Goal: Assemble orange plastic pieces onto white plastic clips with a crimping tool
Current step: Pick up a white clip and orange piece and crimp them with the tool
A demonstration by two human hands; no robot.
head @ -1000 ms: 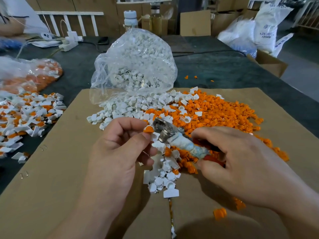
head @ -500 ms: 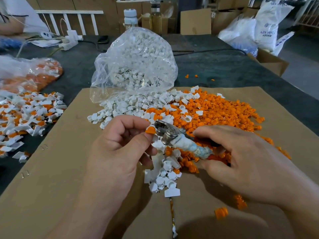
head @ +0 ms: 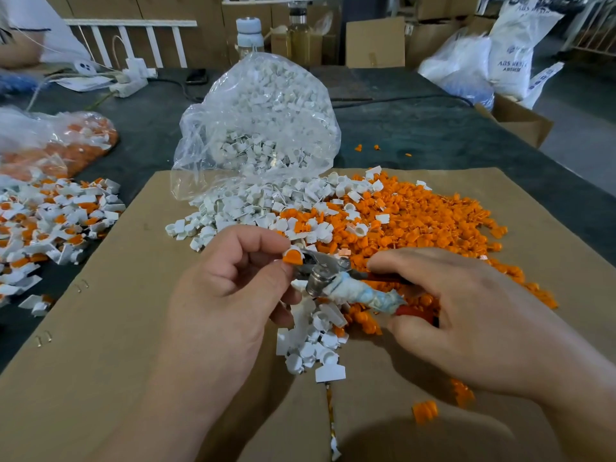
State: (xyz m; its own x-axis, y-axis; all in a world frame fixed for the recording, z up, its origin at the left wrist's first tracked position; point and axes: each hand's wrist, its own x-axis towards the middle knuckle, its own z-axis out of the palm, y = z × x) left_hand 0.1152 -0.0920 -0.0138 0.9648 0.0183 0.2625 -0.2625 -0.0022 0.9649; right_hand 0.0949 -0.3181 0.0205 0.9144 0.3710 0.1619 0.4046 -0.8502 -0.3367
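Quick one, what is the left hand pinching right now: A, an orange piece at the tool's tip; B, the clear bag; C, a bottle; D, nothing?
A: the left hand pinches an orange piece at the tip of the crimping tool, which the right hand grips.

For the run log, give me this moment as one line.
left hand: pinches small orange plastic piece | right hand: grips red-handled metal crimping tool | tool jaws beside piece

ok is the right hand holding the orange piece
No, the left hand pinches the orange piece while the right hand grips the crimping tool.
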